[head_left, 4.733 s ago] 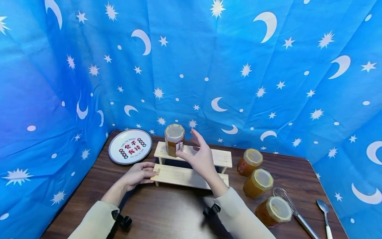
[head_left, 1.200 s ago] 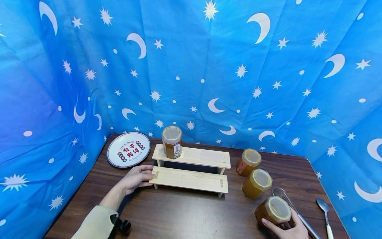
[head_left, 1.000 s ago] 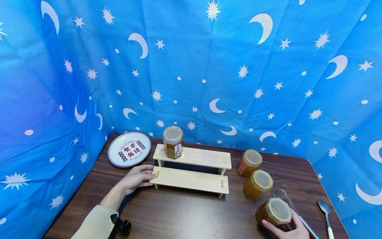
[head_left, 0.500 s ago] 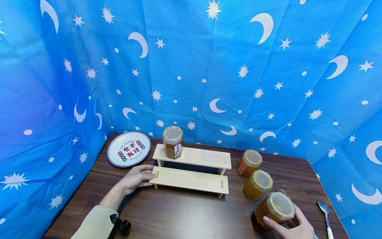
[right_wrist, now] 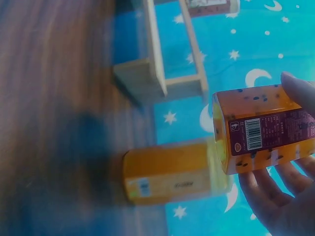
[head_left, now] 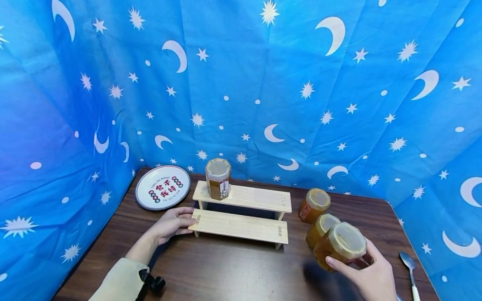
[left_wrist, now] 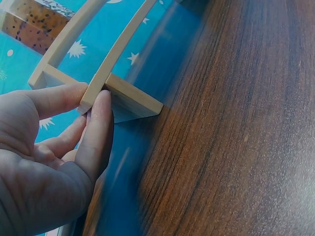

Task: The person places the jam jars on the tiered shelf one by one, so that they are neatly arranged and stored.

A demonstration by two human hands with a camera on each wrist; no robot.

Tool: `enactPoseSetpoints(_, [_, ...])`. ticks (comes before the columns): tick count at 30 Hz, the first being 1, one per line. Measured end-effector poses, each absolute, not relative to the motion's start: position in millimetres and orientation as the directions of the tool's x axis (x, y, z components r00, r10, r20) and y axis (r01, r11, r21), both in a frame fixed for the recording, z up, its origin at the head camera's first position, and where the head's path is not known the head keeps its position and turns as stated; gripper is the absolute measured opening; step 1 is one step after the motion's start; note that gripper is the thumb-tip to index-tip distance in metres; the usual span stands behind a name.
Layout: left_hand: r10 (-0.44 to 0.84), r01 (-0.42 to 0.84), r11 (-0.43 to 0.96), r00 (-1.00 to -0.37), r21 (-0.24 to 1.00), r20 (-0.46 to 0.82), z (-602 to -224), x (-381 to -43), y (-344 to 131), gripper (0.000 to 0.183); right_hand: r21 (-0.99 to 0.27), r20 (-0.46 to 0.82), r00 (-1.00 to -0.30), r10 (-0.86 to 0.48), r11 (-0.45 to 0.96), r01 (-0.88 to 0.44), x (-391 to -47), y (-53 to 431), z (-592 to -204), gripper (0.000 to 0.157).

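Note:
My left hand [head_left: 175,225] pinches the left end of the lower tier of a two-tier wooden shelf [head_left: 241,228]; the left wrist view shows thumb and fingers on the board's corner [left_wrist: 91,93]. My right hand [head_left: 373,271] grips an octagonal jar [head_left: 340,246] of orange preserve with dark specks, raised over the table and tilted. Its dark red barcode label [right_wrist: 268,130] faces the right wrist camera. Behind it, partly covered in the head view, stands a yellow-orange jar [head_left: 316,234]. Another jar [head_left: 218,179] stands on the left part of the upper tier.
A reddish-orange jar [head_left: 313,207] stands right of the shelf. A white plate [head_left: 150,198] with red lettering lies at the back left. At the right edge lies a spoon [head_left: 410,271]; the whisk is mostly hidden by my right hand. A blue star-and-moon cloth [head_left: 241,75] hangs behind.
My right hand left the upper-tier jar, took hold of the nearest jar at the right, then lifted it up and leftward. My left hand stays on the shelf.

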State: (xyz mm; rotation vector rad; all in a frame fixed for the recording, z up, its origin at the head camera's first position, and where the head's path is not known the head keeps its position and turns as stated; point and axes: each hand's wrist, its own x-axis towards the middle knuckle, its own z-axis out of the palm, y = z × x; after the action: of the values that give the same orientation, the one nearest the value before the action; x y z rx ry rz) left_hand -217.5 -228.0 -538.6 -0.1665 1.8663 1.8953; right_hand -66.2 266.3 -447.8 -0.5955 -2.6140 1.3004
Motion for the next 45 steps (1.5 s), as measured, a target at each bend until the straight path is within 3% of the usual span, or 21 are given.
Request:
enactPoseSetpoints(14, [0.223,-0.414,0.047,-0.883,0.909,-0.414,-538.3,-217.8,-226.7,0.060,-0.841,0.139,-0.943,0.301,0.539,0.048,-95.2,234.3,-427.8,0.086])
enactPoseSetpoints(28, [0.224,-0.415,0.041,-0.883,0.909,-0.413,-538.3,-216.9,-227.1,0.060,-0.867,0.262,-0.951,0.164,0.472,-0.158,-148.5,204.4,-430.9,0.076])
enactPoseSetpoints(45, [0.216,-0.416,0.041,-0.884,0.908,-0.415,-539.4,-218.4,-227.6,0.060,-0.870,0.293,-0.953,0.074,0.433,-0.234,-199.6,168.8,-436.2,0.083])
